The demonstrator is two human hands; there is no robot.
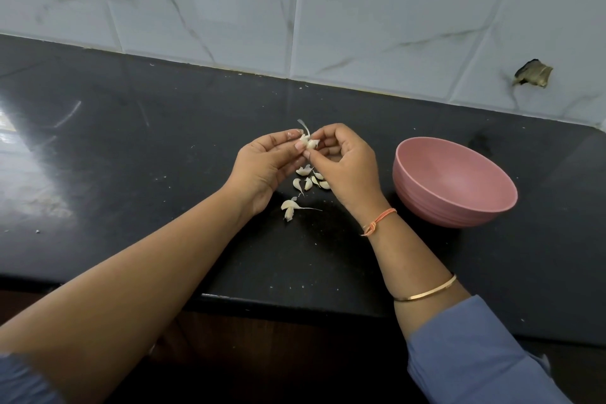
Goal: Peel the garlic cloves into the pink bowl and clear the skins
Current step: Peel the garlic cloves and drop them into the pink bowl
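Well, on my left, my left hand (259, 167) hangs over the black counter (131, 157), thumb and fingertips curled in a pinch on one end of a clove (309, 142). A strip of skin (303, 125) sticks up from it. My right hand (346, 167) pinches the other end, fingers curled in close. Under both hands, loose cloves (310, 181) lie on the counter, with one more piece (290, 207) nearer to me. Right of them, near my right wrist, stands the bowl (426, 203) — pink, upright, on the counter.
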